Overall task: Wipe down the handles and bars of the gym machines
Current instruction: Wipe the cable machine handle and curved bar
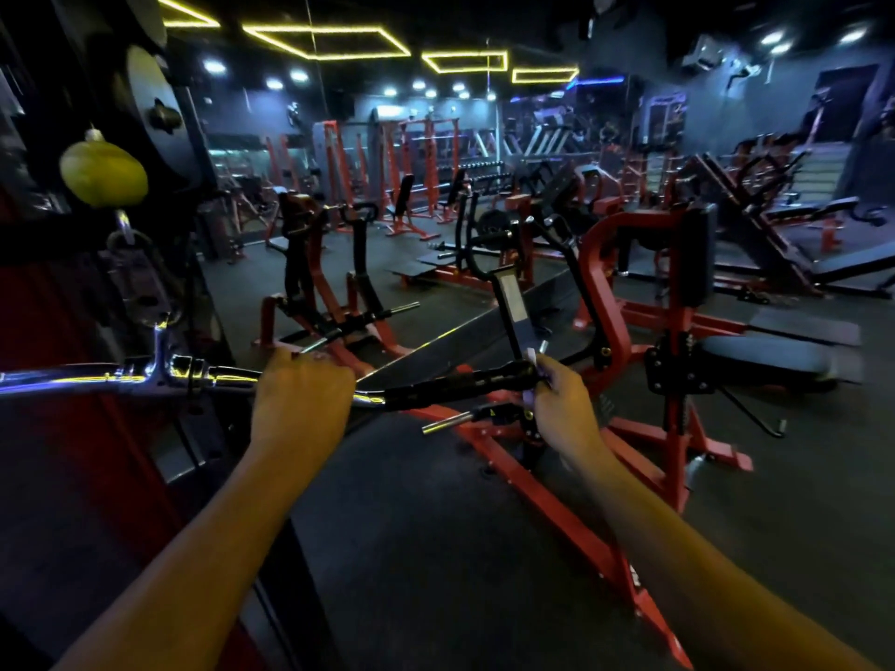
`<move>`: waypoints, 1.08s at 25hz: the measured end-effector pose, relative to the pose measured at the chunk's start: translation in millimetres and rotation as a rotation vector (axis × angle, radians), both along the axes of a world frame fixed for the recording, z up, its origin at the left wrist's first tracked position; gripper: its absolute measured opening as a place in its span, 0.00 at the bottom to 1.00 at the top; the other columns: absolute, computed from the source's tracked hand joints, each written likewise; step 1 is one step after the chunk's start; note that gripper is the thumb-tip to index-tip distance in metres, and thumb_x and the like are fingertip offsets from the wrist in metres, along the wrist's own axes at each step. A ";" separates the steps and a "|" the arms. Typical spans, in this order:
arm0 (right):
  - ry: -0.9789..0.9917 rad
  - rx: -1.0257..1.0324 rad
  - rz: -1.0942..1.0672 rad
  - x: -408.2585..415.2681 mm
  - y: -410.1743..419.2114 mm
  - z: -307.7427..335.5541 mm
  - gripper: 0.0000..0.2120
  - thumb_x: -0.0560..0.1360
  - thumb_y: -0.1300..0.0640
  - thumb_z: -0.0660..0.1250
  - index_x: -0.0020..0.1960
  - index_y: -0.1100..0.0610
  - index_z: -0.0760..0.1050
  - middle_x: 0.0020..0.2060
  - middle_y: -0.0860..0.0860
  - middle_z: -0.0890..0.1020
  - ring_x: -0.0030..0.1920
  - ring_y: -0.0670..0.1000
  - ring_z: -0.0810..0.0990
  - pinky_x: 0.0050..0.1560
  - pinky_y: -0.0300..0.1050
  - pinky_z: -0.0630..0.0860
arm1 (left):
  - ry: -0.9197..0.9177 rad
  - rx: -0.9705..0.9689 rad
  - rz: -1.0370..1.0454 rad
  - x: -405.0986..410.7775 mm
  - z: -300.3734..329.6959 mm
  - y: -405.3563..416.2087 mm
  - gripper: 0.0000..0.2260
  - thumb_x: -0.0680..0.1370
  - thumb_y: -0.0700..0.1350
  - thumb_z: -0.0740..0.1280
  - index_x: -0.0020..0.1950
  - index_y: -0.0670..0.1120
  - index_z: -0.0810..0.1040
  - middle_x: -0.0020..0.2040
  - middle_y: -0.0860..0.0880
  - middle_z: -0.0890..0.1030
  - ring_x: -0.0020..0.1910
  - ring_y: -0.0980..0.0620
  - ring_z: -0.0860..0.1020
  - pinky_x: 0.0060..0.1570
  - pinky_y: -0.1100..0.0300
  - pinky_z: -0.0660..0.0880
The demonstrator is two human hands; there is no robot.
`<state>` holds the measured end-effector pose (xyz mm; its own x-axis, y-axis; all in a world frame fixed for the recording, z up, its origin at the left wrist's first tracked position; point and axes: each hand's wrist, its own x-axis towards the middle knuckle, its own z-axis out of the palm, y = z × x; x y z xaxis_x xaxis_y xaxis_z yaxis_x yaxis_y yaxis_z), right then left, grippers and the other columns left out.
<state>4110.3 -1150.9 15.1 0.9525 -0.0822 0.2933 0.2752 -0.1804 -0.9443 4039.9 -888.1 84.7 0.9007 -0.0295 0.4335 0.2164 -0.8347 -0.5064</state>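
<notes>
chrome lat pulldown bar with black rubber end sleeve (455, 386): long axis left to right, hanging across both grips. left hand (301, 389) curled over chrome mid-section; right hand (562, 404) pinching small pale cloth (532, 356) at sleeve's tip, nearer the end.

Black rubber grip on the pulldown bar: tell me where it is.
In the head view, the black rubber grip sits centre-right on the chrome bar, between the left hand and right hand.

Dark gym floor (436, 525), red machine frames (605, 263), yellow ceiling strip lights (329, 41).
</notes>
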 end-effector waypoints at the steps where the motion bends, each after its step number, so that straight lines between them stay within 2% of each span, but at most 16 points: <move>1: -0.048 -0.035 -0.005 4.2 -1.2 -1.8 0.20 0.81 0.71 0.58 0.64 0.52 0.76 0.49 0.46 0.81 0.46 0.38 0.80 0.51 0.34 0.75 | 0.020 0.017 -0.004 6.4 -7.7 -5.5 0.07 0.73 0.50 0.73 0.50 0.51 0.81 0.43 0.50 0.84 0.44 0.47 0.83 0.50 0.51 0.71; 3: -0.131 0.030 0.033 16.2 -3.0 -4.2 0.21 0.82 0.66 0.62 0.73 0.53 0.72 0.59 0.45 0.80 0.58 0.37 0.78 0.60 0.34 0.73 | 0.026 0.009 -0.039 18.4 -24.4 -22.7 0.13 0.70 0.57 0.75 0.46 0.51 0.81 0.38 0.49 0.84 0.40 0.46 0.82 0.50 0.50 0.68; 5: -0.172 0.137 0.120 24.0 -6.1 -2.3 0.20 0.83 0.63 0.63 0.72 0.49 0.71 0.62 0.39 0.79 0.62 0.34 0.77 0.63 0.31 0.72 | 0.010 -0.061 -0.037 28.2 -32.6 -45.3 0.16 0.71 0.64 0.72 0.42 0.51 0.81 0.36 0.50 0.83 0.37 0.48 0.82 0.51 0.50 0.68; 7: -0.199 0.187 0.194 36.5 -11.8 -1.6 0.16 0.84 0.62 0.62 0.68 0.47 0.72 0.55 0.36 0.83 0.60 0.36 0.79 0.62 0.35 0.75 | -0.025 -0.076 0.000 34.8 -33.4 -62.1 0.17 0.74 0.65 0.67 0.42 0.52 0.79 0.37 0.51 0.83 0.39 0.49 0.82 0.52 0.50 0.68; 9: -0.204 0.189 0.190 59.4 -21.3 -1.8 0.15 0.84 0.62 0.61 0.69 0.57 0.75 0.54 0.44 0.84 0.56 0.40 0.82 0.59 0.38 0.79 | -0.028 -0.079 0.045 41.1 -28.4 -75.4 0.17 0.76 0.65 0.65 0.43 0.52 0.78 0.38 0.51 0.83 0.40 0.49 0.82 0.51 0.50 0.68; 10: -0.203 0.153 0.183 72.2 -27.3 -0.8 0.15 0.84 0.62 0.62 0.69 0.62 0.76 0.52 0.48 0.84 0.52 0.38 0.83 0.55 0.35 0.79 | -0.037 -0.087 0.062 45.1 -26.1 -81.1 0.16 0.76 0.65 0.66 0.44 0.53 0.78 0.38 0.51 0.83 0.39 0.48 0.82 0.51 0.50 0.68; 12: -0.208 0.049 0.197 95.2 -41.1 2.2 0.11 0.83 0.63 0.62 0.62 0.63 0.79 0.44 0.48 0.82 0.41 0.33 0.80 0.44 0.27 0.73 | -0.023 -0.119 0.107 54.4 -24.2 -95.9 0.17 0.78 0.66 0.64 0.53 0.53 0.78 0.44 0.51 0.84 0.45 0.48 0.82 0.53 0.50 0.68; 14: -0.232 -0.034 0.230 114.2 -57.7 7.4 0.09 0.82 0.63 0.63 0.53 0.54 0.81 0.37 0.46 0.81 0.36 0.35 0.79 0.40 0.29 0.70 | -0.058 -0.182 0.120 69.1 -25.0 -113.2 0.24 0.79 0.66 0.63 0.67 0.53 0.74 0.56 0.51 0.83 0.55 0.47 0.81 0.58 0.48 0.68; 15: -0.237 -0.054 0.259 121.9 -65.9 9.0 0.10 0.82 0.63 0.64 0.49 0.52 0.80 0.35 0.47 0.81 0.36 0.37 0.79 0.39 0.31 0.72 | -0.067 -0.224 0.112 76.8 -24.8 -124.9 0.28 0.79 0.66 0.63 0.74 0.52 0.68 0.63 0.50 0.80 0.60 0.46 0.79 0.61 0.48 0.67; 17: -0.243 -0.083 0.299 141.0 -82.2 10.0 0.10 0.82 0.61 0.64 0.49 0.49 0.81 0.39 0.49 0.84 0.41 0.43 0.83 0.44 0.37 0.78 | -0.081 -0.318 0.077 96.2 -27.9 -149.1 0.36 0.79 0.65 0.64 0.82 0.51 0.56 0.73 0.47 0.70 0.69 0.44 0.73 0.67 0.47 0.65; 20: -0.320 -0.115 0.277 169.9 -111.4 6.2 0.15 0.81 0.61 0.66 0.52 0.40 0.78 0.50 0.51 0.80 0.49 0.50 0.85 0.53 0.51 0.81 | -0.139 -0.376 0.033 126.7 -28.1 -191.2 0.44 0.79 0.65 0.65 0.84 0.49 0.44 0.80 0.44 0.60 0.76 0.41 0.65 0.74 0.42 0.60; 22: -0.343 -0.092 0.262 185.0 -130.3 7.5 0.15 0.80 0.60 0.66 0.53 0.38 0.78 0.52 0.49 0.80 0.51 0.50 0.85 0.54 0.54 0.81 | -0.197 -0.401 0.047 149.8 -20.3 -206.4 0.46 0.79 0.65 0.64 0.84 0.47 0.39 0.83 0.42 0.53 0.80 0.40 0.58 0.78 0.38 0.51; 24: -0.301 -0.003 0.293 196.7 -141.3 13.1 0.12 0.80 0.59 0.68 0.54 0.41 0.79 0.49 0.49 0.83 0.49 0.50 0.86 0.53 0.55 0.83 | -0.280 -0.408 0.039 171.0 -7.4 -213.2 0.47 0.78 0.65 0.64 0.84 0.47 0.39 0.84 0.41 0.50 0.81 0.39 0.54 0.78 0.34 0.45; 27: -0.233 0.047 0.325 214.4 -153.8 22.3 0.05 0.78 0.53 0.72 0.52 0.44 0.81 0.42 0.50 0.85 0.43 0.50 0.86 0.44 0.52 0.84 | -0.434 -0.441 -0.029 205.6 10.6 -222.4 0.47 0.77 0.65 0.67 0.85 0.47 0.45 0.83 0.40 0.52 0.81 0.38 0.56 0.76 0.31 0.44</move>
<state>4324.7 -1304.7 37.5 0.8397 0.1938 0.5072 0.5181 -0.0064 -0.8553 4245.5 -1110.5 95.3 0.6409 0.2142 0.7372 0.2994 -0.9540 0.0170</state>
